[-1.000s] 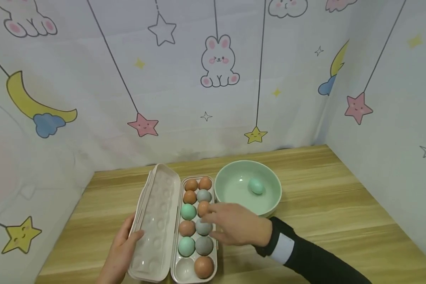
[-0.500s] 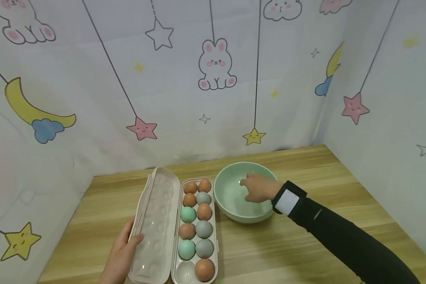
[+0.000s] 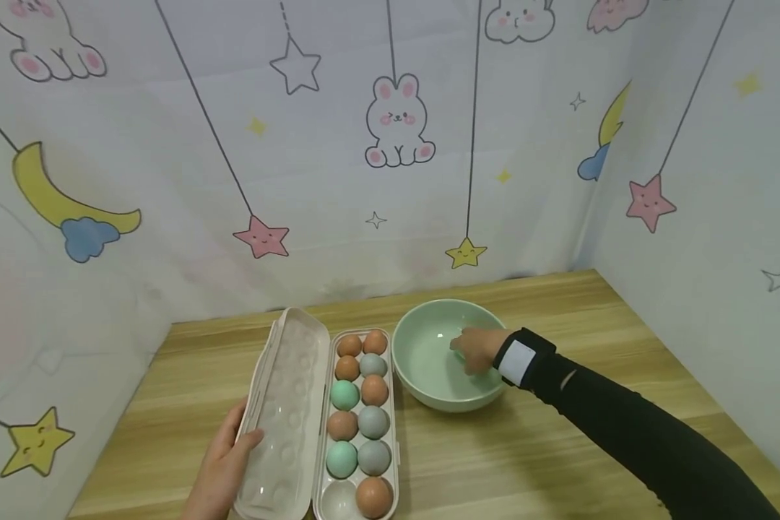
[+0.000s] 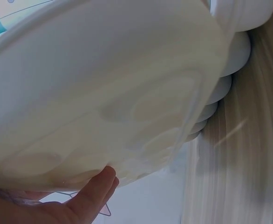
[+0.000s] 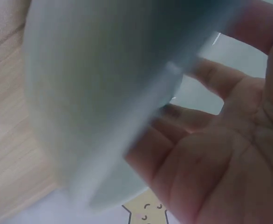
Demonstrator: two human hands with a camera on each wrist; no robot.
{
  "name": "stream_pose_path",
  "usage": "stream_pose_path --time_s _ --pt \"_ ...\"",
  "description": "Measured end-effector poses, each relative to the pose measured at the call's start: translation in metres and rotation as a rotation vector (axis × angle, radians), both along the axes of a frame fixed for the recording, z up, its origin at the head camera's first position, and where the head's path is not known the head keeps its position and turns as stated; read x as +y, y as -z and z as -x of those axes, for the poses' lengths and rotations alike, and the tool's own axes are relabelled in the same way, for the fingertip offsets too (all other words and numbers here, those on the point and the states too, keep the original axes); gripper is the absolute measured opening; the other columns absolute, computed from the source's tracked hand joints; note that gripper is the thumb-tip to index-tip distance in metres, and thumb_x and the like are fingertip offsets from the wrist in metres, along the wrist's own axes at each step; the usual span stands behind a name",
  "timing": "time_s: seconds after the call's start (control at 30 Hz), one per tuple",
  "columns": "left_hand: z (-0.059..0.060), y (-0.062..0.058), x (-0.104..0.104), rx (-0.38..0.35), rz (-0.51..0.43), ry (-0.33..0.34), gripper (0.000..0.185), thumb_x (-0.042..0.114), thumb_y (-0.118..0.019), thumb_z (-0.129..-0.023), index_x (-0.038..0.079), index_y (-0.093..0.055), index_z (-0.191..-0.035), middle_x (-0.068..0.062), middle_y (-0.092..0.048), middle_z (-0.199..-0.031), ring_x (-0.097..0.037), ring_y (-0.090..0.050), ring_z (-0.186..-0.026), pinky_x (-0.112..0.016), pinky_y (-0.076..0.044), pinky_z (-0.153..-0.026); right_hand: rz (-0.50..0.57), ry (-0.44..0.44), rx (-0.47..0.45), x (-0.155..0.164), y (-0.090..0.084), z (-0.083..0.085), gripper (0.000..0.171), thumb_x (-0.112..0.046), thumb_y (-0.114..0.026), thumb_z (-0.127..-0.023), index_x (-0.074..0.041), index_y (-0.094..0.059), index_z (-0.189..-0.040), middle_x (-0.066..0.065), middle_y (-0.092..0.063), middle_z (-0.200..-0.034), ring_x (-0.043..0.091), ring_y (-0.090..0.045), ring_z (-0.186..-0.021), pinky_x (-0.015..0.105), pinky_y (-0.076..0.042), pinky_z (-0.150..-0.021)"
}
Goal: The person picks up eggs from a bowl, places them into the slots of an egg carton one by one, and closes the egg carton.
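Note:
My left hand (image 3: 219,462) grips the raised lid (image 3: 284,412) of an egg carton, with the thumb on its inner face and the other fingers behind. The carton's tray (image 3: 396,473) holds brown, grey-blue and green eggs in two columns; its front-left cup (image 3: 338,500) has none. Down inside a pale green bowl (image 3: 422,361), my right hand (image 3: 479,349) has its fingers bent round a green egg (image 3: 458,353), mostly hidden by the hand. In the right wrist view the bowl's wall (image 5: 90,93) covers most of the egg and the fingertips.
A wooden table (image 3: 559,462) carries the carton and, just right of it, the bowl. White cloth walls (image 3: 325,180) printed with rabbits, stars and moons enclose the table at the back and both sides.
My right hand has moved from above the carton's eggs, right and over the bowl, then down to the green egg lying in it. The left hand has kept its hold on the lid.

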State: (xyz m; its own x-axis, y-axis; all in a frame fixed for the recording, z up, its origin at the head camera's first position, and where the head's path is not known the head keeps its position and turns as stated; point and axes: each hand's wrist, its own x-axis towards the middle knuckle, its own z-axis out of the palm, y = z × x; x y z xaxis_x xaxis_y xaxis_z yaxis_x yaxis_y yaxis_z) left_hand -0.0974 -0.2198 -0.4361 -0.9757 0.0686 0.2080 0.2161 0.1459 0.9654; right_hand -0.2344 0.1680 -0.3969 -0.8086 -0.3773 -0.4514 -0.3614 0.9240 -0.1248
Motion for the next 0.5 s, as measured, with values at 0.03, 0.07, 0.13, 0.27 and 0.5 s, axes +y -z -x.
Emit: stream_pose_path --time_s 0.03,0.07,0.13,0.27,0.5 --pt "0.0 0.0 0.0 0.006 0.001 -0.001 0.046 -0.007 -0.04 -0.094 -0.012 -0.029 -0.138 0.021 -0.051 -0.116 0.003 -0.049 -0.102 -0.012 -0.04 -0.081 -0.005 -0.003 -0.005 -0.001 0.0 -0.001 0.05 -0.01 -0.067 -0.084 -0.006 -0.053 -0.132 0.019 -0.048 -0.13 0.025 -0.049 -0.101 0.042 -0.043 -0.089" --pt "0.0 0.0 0.0 0.009 -0.001 0.001 0.046 -0.007 -0.04 -0.094 -0.012 -0.029 -0.138 0.021 -0.051 -0.116 0.003 -0.048 -0.102 -0.011 -0.04 -0.081 -0.014 -0.007 -0.009 -0.002 0.0 -0.001 0.05 -0.01 -0.068 -0.084 -0.008 -0.054 -0.131 0.017 -0.05 -0.127 0.024 -0.049 -0.098 0.041 -0.044 -0.086" --pt "0.0 -0.001 0.0 0.015 -0.003 0.006 0.046 -0.007 -0.04 -0.093 -0.013 -0.028 -0.138 0.022 -0.051 -0.117 0.003 -0.048 -0.103 -0.011 -0.039 -0.082 -0.038 -0.021 -0.007 -0.004 0.001 -0.004 0.049 -0.011 -0.07 -0.083 -0.01 -0.056 -0.13 0.012 -0.053 -0.121 0.022 -0.049 -0.094 0.038 -0.045 -0.081" --pt "0.0 -0.002 0.0 -0.011 -0.008 0.0 0.046 -0.008 -0.039 -0.093 -0.012 -0.029 -0.138 0.018 -0.052 -0.117 0.002 -0.049 -0.102 -0.012 -0.041 -0.081 -0.059 -0.059 0.006 -0.008 0.007 -0.014 0.045 -0.008 -0.072 -0.081 -0.011 -0.06 -0.124 0.007 -0.056 -0.108 0.02 -0.049 -0.088 0.036 -0.045 -0.079" --pt "-0.001 -0.002 0.0 -0.026 0.011 -0.013 0.048 -0.006 -0.04 -0.093 -0.01 -0.029 -0.139 0.002 -0.048 -0.123 0.003 -0.048 -0.103 -0.012 -0.041 -0.081 -0.034 -0.136 0.022 -0.012 0.008 -0.026 0.035 -0.008 -0.068 -0.084 -0.01 -0.063 -0.119 0.003 -0.058 -0.1 0.017 -0.05 -0.088 0.036 -0.045 -0.084"
